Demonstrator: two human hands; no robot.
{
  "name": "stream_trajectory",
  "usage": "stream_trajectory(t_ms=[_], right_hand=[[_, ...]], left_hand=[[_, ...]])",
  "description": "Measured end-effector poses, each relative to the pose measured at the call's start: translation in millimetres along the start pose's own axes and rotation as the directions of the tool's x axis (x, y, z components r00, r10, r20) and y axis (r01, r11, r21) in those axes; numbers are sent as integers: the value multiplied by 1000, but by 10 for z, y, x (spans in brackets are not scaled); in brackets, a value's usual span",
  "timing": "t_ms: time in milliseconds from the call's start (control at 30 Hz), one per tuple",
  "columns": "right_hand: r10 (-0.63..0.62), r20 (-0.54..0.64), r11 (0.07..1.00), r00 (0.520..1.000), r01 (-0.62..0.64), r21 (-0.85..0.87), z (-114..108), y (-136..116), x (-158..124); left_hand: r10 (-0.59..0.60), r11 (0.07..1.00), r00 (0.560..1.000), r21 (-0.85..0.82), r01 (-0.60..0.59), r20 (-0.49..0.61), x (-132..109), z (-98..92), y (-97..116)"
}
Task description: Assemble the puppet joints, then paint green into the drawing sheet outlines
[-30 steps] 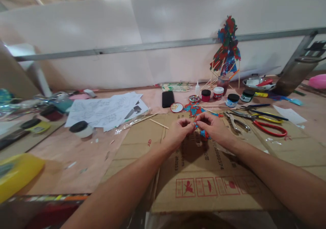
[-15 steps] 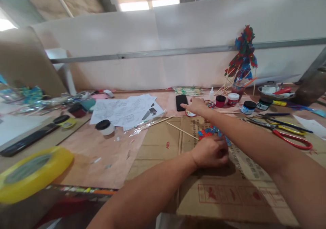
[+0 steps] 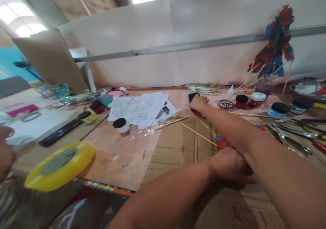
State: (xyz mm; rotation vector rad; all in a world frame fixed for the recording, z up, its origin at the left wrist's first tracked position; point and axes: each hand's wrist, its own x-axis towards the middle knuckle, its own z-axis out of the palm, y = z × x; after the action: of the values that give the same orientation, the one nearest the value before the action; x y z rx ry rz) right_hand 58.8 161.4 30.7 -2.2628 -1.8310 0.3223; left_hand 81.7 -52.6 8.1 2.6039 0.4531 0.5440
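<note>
At the back of the work surface my right hand point(image 3: 200, 102) lies over a black phone point(image 3: 193, 96), its fingers closed against it and partly hidden. My left hand point(image 3: 233, 164) rests closed on the flattened cardboard point(image 3: 175, 144), below my right forearm. A red and blue painted piece point(image 3: 222, 141) shows just beyond the left knuckles; what is inside those fingers is hidden. One thin wooden stick point(image 3: 197, 134) runs from beside that piece toward the papers. Right of the phone sits a small round dish of colourful bits point(image 3: 226, 104).
Paint jars point(image 3: 257, 99) and pliers point(image 3: 285, 137) stand or lie at right, below a red-blue figure on sticks point(image 3: 282, 42). Drawings point(image 3: 137, 108), a white jar point(image 3: 121, 125) and yellow tape point(image 3: 59, 164) are at left. Part of another person point(image 3: 6, 151) shows at the left edge.
My right hand has moved from the phone's edge to cover much of it. My left hand stays closed on the cardboard. The view has turned left, bringing a person into the left edge.
</note>
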Motion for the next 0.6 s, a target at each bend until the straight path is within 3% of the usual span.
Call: stream_trajectory(t_ms=[167,433,600], right_hand=[[45,-38,998,998,-43,43,49,-28,70],[60,-75,995,995,-54,87,78,-33,109],[49,-76,994,996,-41,101,89,-65,126]], left_hand=[[87,996,995,-25,-88,-44,6,29,-60],[56,988,995,-140,-67,-80,5,69,-95],[24,993,998,-116,-31,-65,19,121,-139]])
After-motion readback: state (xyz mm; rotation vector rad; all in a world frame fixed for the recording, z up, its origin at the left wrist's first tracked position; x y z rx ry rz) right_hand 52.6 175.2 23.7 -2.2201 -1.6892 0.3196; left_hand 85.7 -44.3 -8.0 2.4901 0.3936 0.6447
